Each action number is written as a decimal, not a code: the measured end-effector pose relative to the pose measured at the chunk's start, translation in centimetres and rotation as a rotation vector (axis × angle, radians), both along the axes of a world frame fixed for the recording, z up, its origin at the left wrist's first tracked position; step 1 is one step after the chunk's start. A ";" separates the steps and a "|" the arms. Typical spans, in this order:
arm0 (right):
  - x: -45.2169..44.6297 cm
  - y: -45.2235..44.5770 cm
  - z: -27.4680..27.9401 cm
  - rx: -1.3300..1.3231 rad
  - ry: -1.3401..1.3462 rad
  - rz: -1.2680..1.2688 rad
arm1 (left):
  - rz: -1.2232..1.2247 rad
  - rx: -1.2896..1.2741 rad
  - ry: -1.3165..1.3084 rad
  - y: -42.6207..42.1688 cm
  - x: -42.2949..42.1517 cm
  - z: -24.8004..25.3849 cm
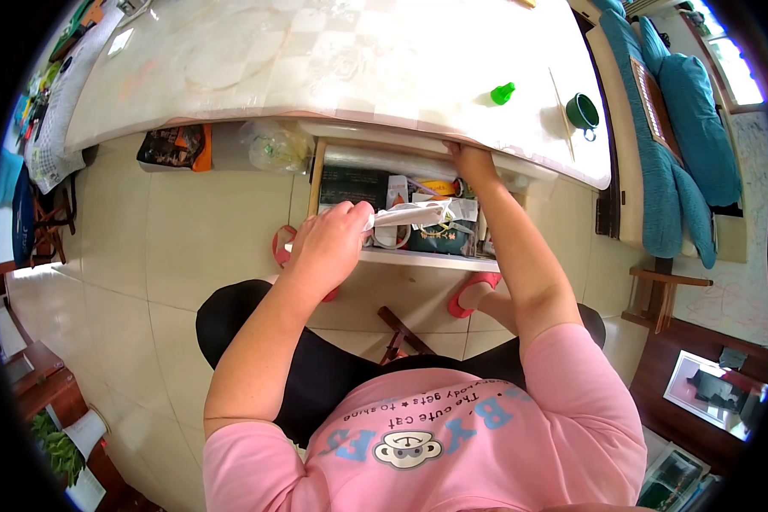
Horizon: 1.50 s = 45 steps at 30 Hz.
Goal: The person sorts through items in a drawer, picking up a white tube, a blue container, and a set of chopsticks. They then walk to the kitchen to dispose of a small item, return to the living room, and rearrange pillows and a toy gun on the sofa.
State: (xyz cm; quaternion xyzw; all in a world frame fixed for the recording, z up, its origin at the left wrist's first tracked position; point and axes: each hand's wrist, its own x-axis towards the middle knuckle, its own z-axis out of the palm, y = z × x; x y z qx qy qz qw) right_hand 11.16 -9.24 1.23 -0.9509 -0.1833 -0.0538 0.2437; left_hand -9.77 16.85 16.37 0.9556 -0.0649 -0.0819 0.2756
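Observation:
My left hand (337, 237) is closed around one end of a thin white packet (411, 213), which looks like crumpled plastic or paper and stretches out to the right above the open drawer (427, 260). My right hand (474, 164) reaches to the back right of the drawer, at the table's edge; its fingertips are partly hidden there. Inside the drawer lie a dark box (352, 185), a yellow item (438, 187), a dark green package (439, 239), a clear plastic roll (384, 160) and several small papers.
Above the drawer spreads the table (316, 60) with a pale patterned cover. On it stand a green bottle-shaped item (503, 93) and a dark green mug (582, 113). An orange-and-black bag (177, 148) and a clear plastic bag (277, 149) sit left of the drawer. A blue sofa (695, 128) is at right.

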 end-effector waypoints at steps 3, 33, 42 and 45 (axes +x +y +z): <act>-0.6 -0.7 -0.5 0.076 -0.027 -0.022 | -0.012 -0.006 -0.021 0.0 -0.1 0.1; -19.1 -8.0 15.6 -0.247 0.366 0.458 | -0.501 0.045 0.186 -9.6 0.6 -1.6; -13.0 -13.0 16.7 0.067 0.255 0.012 | -0.389 0.006 0.127 -8.8 0.9 -1.3; -7.0 -14.5 20.1 0.080 0.195 -0.281 | -0.276 -0.045 0.161 -8.7 1.2 0.1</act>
